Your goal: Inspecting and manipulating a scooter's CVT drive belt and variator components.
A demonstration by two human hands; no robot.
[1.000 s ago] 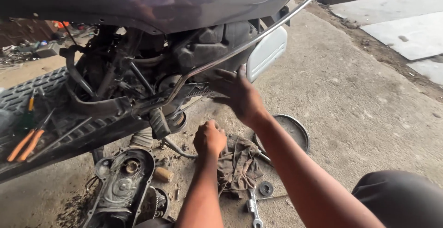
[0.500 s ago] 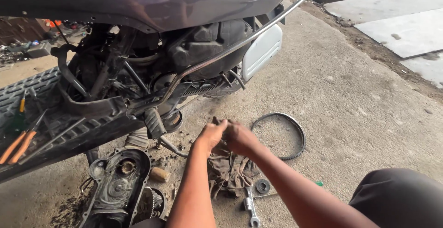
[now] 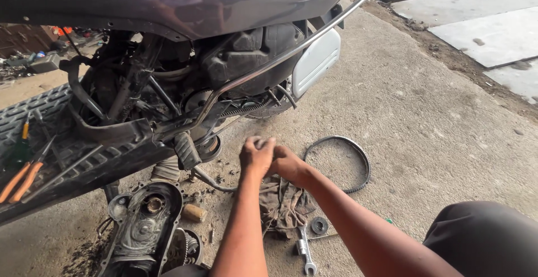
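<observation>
Both hands meet above the dirty rag (image 3: 286, 204): left hand (image 3: 256, 155) in a closed grip, right hand (image 3: 287, 164) curled against it, contents hidden; judging by this, some small part is being worked between them.

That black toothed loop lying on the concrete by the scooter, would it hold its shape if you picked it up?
The belt would probably sag: it is a thin, uneven ring lying flat. It looks light for its size. Its toothed inner edge likely gives fingers purchase, so it seems unlikely to slip.

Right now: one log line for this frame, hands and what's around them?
left hand: closed, meets right | right hand: above rag | belt: on floor | spanner: by rag | scooter: engine bared
</observation>
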